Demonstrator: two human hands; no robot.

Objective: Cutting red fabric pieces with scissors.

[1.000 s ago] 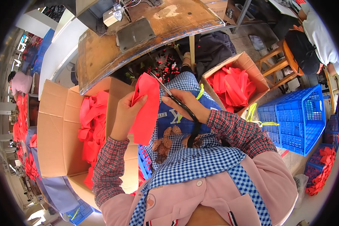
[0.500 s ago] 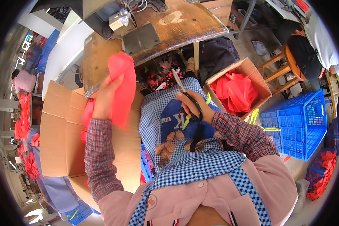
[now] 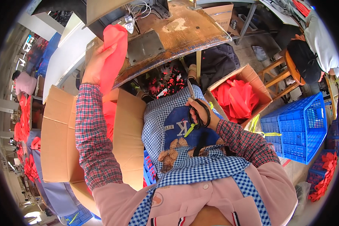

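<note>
My left hand (image 3: 97,64) is raised over the near left corner of a worn wooden table (image 3: 184,28). Its fingers are closed on a long, soft piece of red fabric (image 3: 116,47), which hangs down along the wrist. Above my lap, my right hand (image 3: 202,112) grips a pair of scissors (image 3: 191,91) with black handles, the blades pointing away from me. A yellow-green strip (image 3: 189,130) dangles by the scissor handles. The scissors and the fabric are well apart.
On the left stands an open cardboard box (image 3: 130,139) with red fabric inside. Another carton (image 3: 266,98) at the right holds more red pieces, beside a blue plastic crate (image 3: 303,128). Red scraps (image 3: 169,81) lie under the table. A person (image 3: 320,37) sits at the far right.
My left hand has moved up and slightly left, carrying the red fabric farther over the table. My right hand has shifted slightly right and down with the scissors.
</note>
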